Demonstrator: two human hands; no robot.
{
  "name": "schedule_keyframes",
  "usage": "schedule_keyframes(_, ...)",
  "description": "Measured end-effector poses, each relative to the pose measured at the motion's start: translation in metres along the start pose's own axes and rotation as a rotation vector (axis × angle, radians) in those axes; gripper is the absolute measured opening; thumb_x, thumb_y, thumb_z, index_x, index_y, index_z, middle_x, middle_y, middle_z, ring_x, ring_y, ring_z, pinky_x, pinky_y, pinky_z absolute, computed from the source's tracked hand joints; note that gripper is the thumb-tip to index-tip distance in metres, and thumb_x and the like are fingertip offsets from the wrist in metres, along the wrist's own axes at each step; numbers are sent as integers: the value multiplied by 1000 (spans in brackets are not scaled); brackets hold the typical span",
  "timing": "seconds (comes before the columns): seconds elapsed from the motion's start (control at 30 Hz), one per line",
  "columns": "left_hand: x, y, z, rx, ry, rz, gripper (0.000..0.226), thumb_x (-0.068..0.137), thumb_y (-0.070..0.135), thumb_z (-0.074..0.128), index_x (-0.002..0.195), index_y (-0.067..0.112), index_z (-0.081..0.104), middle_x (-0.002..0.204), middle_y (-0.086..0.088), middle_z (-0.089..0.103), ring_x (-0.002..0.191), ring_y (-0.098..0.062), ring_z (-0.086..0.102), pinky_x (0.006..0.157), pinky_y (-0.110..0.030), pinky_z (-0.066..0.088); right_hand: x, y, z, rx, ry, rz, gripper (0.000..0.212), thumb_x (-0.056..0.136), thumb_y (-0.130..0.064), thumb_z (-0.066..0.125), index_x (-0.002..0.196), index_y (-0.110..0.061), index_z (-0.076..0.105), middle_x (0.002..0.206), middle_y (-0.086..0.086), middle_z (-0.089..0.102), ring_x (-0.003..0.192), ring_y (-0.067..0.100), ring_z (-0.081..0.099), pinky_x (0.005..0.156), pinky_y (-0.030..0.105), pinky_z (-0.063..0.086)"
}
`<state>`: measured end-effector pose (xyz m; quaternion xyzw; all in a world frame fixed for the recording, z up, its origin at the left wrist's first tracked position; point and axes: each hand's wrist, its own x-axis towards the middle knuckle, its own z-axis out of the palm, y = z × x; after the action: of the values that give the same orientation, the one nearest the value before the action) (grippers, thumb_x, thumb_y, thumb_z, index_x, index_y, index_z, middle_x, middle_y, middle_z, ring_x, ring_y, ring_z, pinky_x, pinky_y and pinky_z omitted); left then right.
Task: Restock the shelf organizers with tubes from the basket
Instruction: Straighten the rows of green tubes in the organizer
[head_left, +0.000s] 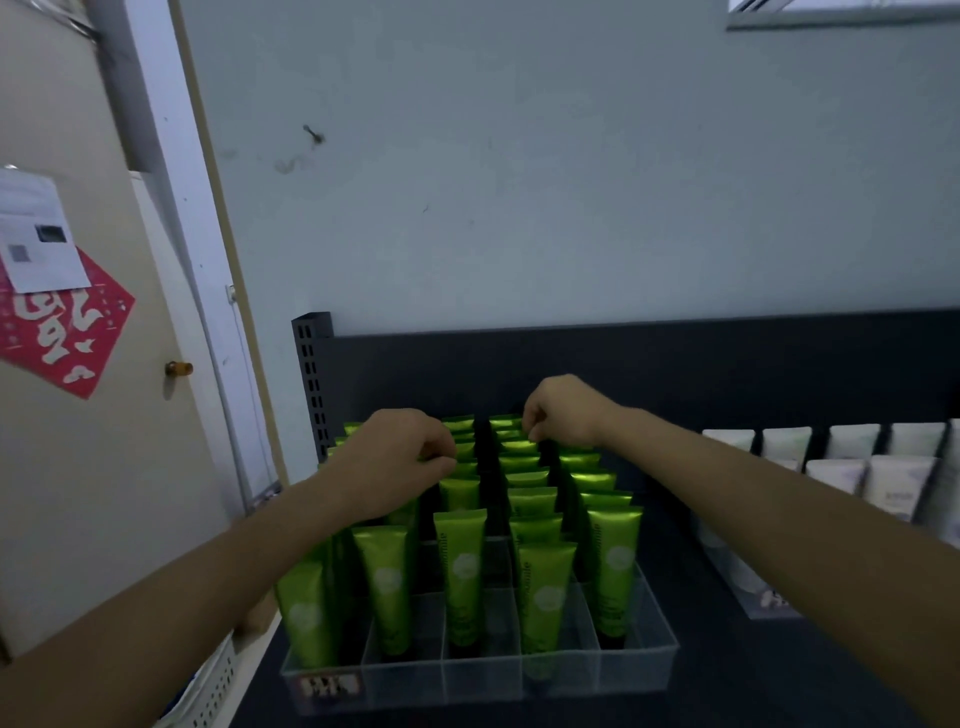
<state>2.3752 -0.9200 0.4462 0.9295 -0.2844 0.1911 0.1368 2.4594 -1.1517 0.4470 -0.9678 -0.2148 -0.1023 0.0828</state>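
Several green tubes (462, 571) stand upright, caps down, in rows inside a clear plastic shelf organizer (639, 660) on a dark shelf. My left hand (395, 452) reaches over the left rows, fingers curled, pinching the top edge of a green tube near the middle rows. My right hand (561, 410) is farther back, fingertips pinching the top of a green tube (519, 447) in the back rows. The front cells of the organizer hold one tube each. The basket (213, 691) shows only as a white perforated edge at the lower left.
White tubes (841, 467) stand in another organizer to the right. A black slotted upright (311, 379) and dark back panel bound the shelf. A door with a knob (179, 369) and red paper decoration is on the left.
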Motion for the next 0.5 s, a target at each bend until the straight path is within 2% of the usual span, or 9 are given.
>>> schedule_keyframes(0.1, -2, 9, 3, -1, 2, 9, 20, 89, 30, 60, 99, 17, 71, 96, 3, 66, 87, -9, 60, 82, -32, 51, -1, -1, 8, -20, -6, -11, 12, 82, -14, 68, 91, -9, 73, 99, 5, 70, 95, 19, 62, 85, 33, 51)
schedule_keyframes(0.2, -4, 13, 9, -22, -5, 13, 20, 89, 33, 60, 97, 19, 71, 92, 5, 67, 83, -7, 59, 78, -30, 51, 0, 1, 12, -13, 3, 3, 9, 82, -13, 68, 88, -10, 73, 97, 5, 70, 93, 20, 63, 85, 38, 53)
schedule_keyframes(0.37, -7, 12, 15, -14, -15, 26, 21, 90, 36, 58, 98, 21, 71, 93, 8, 66, 82, -3, 57, 74, -21, 46, 1, 3, 16, 39, 37, 19, 9, 82, -12, 67, 85, -11, 75, 96, 3, 71, 91, 17, 63, 83, 38, 54)
schedule_keyframes(0.5, -8, 13, 16, -17, 3, 39, 23, 90, 38, 57, 95, 20, 71, 89, 8, 66, 79, -3, 56, 72, -21, 47, 2, -1, 16, 49, 38, 7, 12, 83, -13, 67, 91, -10, 75, 100, 3, 70, 95, 18, 63, 85, 36, 53)
